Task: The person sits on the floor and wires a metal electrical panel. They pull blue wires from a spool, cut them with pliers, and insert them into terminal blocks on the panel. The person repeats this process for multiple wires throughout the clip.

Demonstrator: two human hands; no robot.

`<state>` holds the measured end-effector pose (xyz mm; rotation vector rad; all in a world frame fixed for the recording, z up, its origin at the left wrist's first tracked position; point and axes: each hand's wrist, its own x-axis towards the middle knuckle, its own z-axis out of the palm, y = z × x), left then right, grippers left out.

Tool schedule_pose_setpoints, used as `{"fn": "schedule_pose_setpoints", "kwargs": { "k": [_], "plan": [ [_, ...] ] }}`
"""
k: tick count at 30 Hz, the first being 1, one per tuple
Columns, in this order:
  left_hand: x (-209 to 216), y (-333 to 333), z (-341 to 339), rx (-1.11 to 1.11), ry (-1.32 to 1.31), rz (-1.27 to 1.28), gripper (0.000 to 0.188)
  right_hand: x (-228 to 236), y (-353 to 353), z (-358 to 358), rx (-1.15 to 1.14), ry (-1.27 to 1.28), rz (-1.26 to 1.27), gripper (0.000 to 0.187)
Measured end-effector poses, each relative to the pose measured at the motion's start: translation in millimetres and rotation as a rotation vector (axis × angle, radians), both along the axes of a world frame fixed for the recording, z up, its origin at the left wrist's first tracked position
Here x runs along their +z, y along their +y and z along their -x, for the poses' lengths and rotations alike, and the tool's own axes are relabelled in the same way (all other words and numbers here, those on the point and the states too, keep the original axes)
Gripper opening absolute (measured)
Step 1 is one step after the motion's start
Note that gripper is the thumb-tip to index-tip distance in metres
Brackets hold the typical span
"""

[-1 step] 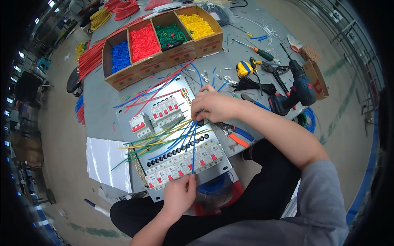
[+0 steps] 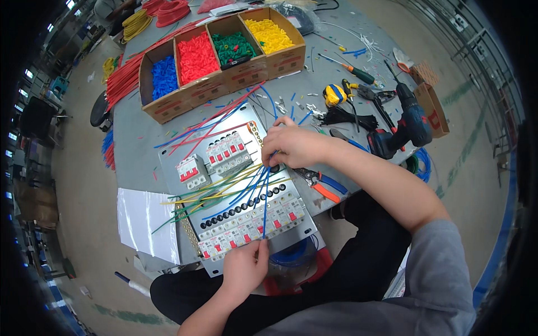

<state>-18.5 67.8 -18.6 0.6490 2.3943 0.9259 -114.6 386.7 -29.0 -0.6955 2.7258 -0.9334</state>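
My left hand [image 2: 245,267] is closed at the near edge of a metal mounting plate [image 2: 188,162], pinching the lower end of a blue wire [image 2: 265,207]. That wire runs taut up to my right hand [image 2: 288,144], whose fingers are closed round a bunch of blue wires [image 2: 246,195] at the plate's right side. Under the wires lies a row of small black round holes or grommets [image 2: 237,209]. A row of circuit breakers [image 2: 246,232] with red switches lines the near edge. Green and yellow wires [image 2: 204,194] fan out leftward. Two more breaker blocks [image 2: 227,151] sit farther back.
A cardboard box [image 2: 235,77] with blue, red, green and yellow caps stands behind. Rightward lie wire strippers [image 2: 325,187], a cordless drill [image 2: 412,115], a tape measure [image 2: 334,95] and a screwdriver [image 2: 358,73]. A white sheet [image 2: 147,221] hangs over the left table edge.
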Motion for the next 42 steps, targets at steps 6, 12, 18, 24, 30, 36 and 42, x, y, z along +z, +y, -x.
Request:
{"fn": "schedule_pose_setpoints", "kwargs": {
  "k": [6, 12, 18, 24, 30, 36, 42],
  "plan": [
    [4.2, 5.5, 9.2, -0.094, 0.019, 0.031, 0.031, -7.8, 9.2, 1.6, 0.000, -0.014, -0.052, 0.006],
    [8.4, 7.1, 14.3, -0.164, 0.184, 0.043, 0.027, -15.7, 8.1, -0.3, -0.040, 0.059, -0.027, 0.006],
    [20.9, 34.8, 47.0, -0.106, 0.531, -0.121, 0.016, -16.0, 4.2, 3.6, -0.066, 0.113, -0.028, 0.007],
    [-8.5, 49.0, 59.3, -0.086, 0.364, -0.192, 0.017, -10.7, 4.3, 4.3, -0.072, 0.063, -0.037, 0.007],
    [-9.4, 50.0, 58.6, -0.063, 0.377, -0.223, 0.017, -7.7, 2.6, 3.8, -0.074, 0.018, -0.042, 0.007],
    [-9.9, 48.4, 56.6, -0.052, 0.367, -0.268, 0.017, -0.8, 4.0, -1.1, -0.082, 0.125, -0.020, 0.005],
    [-13.8, 43.2, 47.3, 0.013, 0.382, -0.368, 0.015, 57.1, 55.4, -27.1, -0.551, 0.177, 0.041, 0.014]
  ]
}}
